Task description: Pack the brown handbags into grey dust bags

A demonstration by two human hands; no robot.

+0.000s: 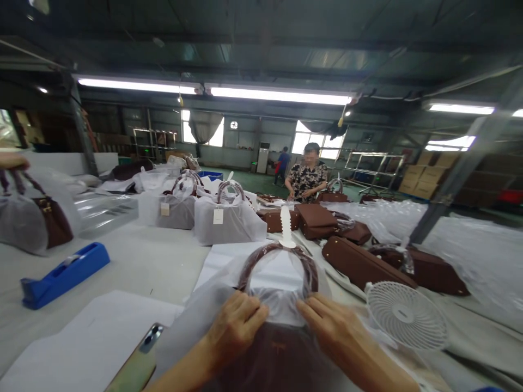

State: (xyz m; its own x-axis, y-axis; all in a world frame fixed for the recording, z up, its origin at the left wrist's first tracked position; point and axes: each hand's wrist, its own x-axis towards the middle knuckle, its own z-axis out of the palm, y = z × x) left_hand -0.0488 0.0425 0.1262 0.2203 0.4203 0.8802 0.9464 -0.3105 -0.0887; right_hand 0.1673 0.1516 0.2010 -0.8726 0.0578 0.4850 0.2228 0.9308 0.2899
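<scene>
A brown handbag [278, 354] stands upright before me inside a thin, translucent white wrapper [196, 313]. Its arched handle [314, 272] rises above the wrapper's gathered edge. My left hand [237, 321] is closed on the wrapper at the handle's left base, fingers bent and thumb pointing inward. On the other side, my right hand [327, 321] pinches the same wrapper near the handle's right base. Both fingertips are partly hidden in the folds. A white ridged plastic strip [286, 226] stands up behind the handle top.
A blue tape dispenser [67, 275] and a phone [137, 356] lie left; a white fan [406, 316] stands right. Wrapped handbags [229, 226] and unwrapped brown bags [368, 261] sit beyond. A co-worker's hand [12, 160] is above another bag; a person [307, 174] stands across.
</scene>
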